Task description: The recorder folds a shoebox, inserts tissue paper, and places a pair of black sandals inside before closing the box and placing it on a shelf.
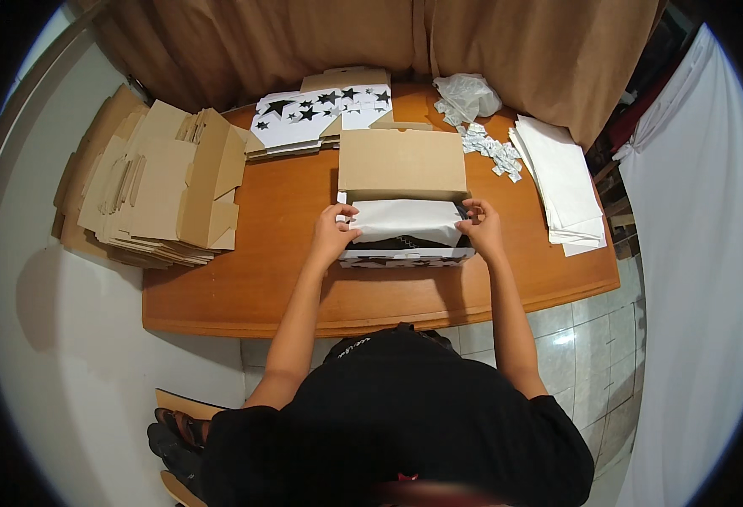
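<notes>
My left hand is at the left end of the open box, fingers curled over the left edge of the white tissue paper, pinching it against the box wall. My right hand mirrors it at the right end, fingers closed on the right edge of the same sheet. The paper lies across the box opening, slightly crumpled, covering most of what is inside; a dark strip shows below it along the near wall, contents not identifiable. The box sits near the middle of the wooden table, its plain brown lid standing open on the far side; its front wall is white with black stars. Behind the lid, a stack of flat star-printed box blanks lies on the table. To the far right, a pile of white paper sheets rests near the table edge, with small white packets scattered between it and the lid, and a crumpled clear plastic bag just beyond them. Off the table's left end, a heap of folded brown cardboard leans beside it.
</notes>
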A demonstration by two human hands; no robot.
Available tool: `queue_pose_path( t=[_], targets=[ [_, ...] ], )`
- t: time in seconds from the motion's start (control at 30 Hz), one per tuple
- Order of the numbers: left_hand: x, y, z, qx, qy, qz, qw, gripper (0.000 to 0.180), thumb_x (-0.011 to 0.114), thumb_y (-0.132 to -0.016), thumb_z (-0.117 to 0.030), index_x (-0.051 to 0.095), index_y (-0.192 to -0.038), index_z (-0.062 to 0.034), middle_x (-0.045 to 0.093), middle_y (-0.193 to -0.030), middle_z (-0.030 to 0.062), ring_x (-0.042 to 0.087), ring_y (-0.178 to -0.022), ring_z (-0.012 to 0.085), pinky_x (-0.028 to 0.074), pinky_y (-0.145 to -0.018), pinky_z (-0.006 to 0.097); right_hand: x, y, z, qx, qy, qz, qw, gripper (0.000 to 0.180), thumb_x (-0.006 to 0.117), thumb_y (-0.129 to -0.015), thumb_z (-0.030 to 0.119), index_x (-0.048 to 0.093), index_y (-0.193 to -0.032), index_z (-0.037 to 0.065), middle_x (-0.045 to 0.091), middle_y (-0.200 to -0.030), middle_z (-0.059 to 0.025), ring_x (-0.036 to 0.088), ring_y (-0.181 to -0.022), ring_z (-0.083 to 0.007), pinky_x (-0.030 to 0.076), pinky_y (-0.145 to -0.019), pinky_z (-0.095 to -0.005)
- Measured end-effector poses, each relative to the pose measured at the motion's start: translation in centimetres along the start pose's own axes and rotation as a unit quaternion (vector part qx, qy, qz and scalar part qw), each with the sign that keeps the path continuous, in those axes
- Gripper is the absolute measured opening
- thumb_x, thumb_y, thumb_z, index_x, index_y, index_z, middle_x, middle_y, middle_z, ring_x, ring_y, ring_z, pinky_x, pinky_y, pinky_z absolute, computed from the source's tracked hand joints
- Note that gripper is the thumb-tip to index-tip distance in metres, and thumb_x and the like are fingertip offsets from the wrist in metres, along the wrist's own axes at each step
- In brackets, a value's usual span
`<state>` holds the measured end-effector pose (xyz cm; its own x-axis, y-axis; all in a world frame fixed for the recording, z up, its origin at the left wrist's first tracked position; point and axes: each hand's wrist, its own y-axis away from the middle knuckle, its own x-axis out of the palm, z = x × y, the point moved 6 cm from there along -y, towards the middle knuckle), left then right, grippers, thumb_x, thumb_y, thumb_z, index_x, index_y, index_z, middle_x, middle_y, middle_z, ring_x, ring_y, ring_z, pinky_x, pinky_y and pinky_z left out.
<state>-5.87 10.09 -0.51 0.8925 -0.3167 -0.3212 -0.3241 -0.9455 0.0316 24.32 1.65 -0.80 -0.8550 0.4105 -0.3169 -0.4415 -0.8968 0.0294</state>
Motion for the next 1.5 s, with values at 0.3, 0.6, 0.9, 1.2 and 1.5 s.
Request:
queue_pose_path(
  t=[0.3, 0.6, 0.9, 1.2, 1.5],
  targets=[
    [-0.3, -0.2, 0.1, 0.007, 0.012, 0.003, 1.000, 0.039, 0.068, -0.067, 0.008, 0.055, -0.103, 0.0016, 0.052, -0.107, 0.0081, 0.060, -0.074, 0.0149, 0.050, -0.065, 0.024, 0.0, 0.4, 0.2, -0.013, -0.024, -0.013, 1.000, 0.043, 0.067, -0.062, -0.011, 0.058, -0.102, 0.004, 0.047, -0.088, -0.0024, 0.053, -0.069, -0.0077, 0.046, -0.061, -0.0205],
    [-0.4, 0.0, 0.1, 0.045, 0.026, -0.014, 0.999, 0.039, 0.067, -0.067, 0.009, 0.056, -0.104, 0.0004, 0.052, -0.100, 0.0079, 0.060, -0.071, 0.0134, 0.049, -0.065, 0.024, 0.2, 0.4, -0.2, -0.047, -0.043, -0.021, 0.998, 0.040, 0.064, -0.064, -0.013, 0.058, -0.100, 0.004, 0.046, -0.083, -0.0013, 0.052, -0.065, -0.0077, 0.046, -0.059, -0.0206],
    [0.4, 3.1, -3.6, 0.130, -0.329, -0.070, 0.933, 0.022, 0.067, -0.071, -0.010, 0.061, -0.092, -0.0068, 0.055, -0.095, 0.0083, 0.056, -0.085, 0.0251, 0.045, -0.073, 0.036, 0.1, 3.0, 3.2, -0.198, 0.208, 0.045, 0.957, 0.024, 0.063, -0.070, -0.004, 0.060, -0.092, 0.002, 0.054, -0.081, -0.0126, 0.057, -0.069, -0.0203, 0.048, -0.062, -0.0301],
    [8.3, 3.1, -3.8, 0.254, -0.347, 0.070, 0.900, 0.052, 0.061, -0.076, -0.044, 0.055, -0.120, -0.0176, 0.035, -0.139, 0.0115, 0.024, -0.132, 0.0310, 0.019, -0.103, 0.058, -2.0, 0.6, -3.7, -0.116, 0.011, -0.099, 0.988, 0.033, 0.042, -0.093, 0.019, 0.051, -0.116, -0.003, 0.053, -0.117, -0.0171, 0.049, -0.112, -0.0273, 0.038, -0.095, -0.0334],
    [9.8, 2.8, -1.7, 0.276, -0.391, 0.089, 0.873, 0.051, 0.054, -0.079, -0.050, 0.056, -0.120, -0.0189, 0.040, -0.135, 0.0095, 0.027, -0.131, 0.0302, 0.016, -0.104, 0.057, 2.5, 1.2, -3.9, -0.112, 0.373, 0.048, 0.920, 0.099, 0.060, -0.075, 0.052, 0.014, -0.136, -0.011, 0.018, -0.143, -0.0266, 0.018, -0.132, -0.0392, 0.020, -0.106, -0.0479]
  ],
)
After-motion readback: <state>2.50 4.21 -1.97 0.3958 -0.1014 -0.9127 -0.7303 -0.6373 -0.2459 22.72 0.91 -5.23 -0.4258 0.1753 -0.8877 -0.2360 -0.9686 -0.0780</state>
